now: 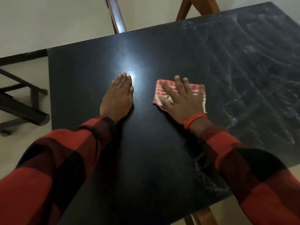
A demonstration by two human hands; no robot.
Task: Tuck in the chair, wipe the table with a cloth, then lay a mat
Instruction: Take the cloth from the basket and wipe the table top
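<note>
Head view: left hand [117, 96] lies flat on the table [84, 75], fingers straight and together, holding nothing. Right hand [180, 99] presses spread, straight fingers onto the cloth [197, 90], near the table's middle, just beside the left hand. Dusty smears [253, 65] cover the table's right part up to its far and right edges. Bare dark top runs to the left edge.
</note>
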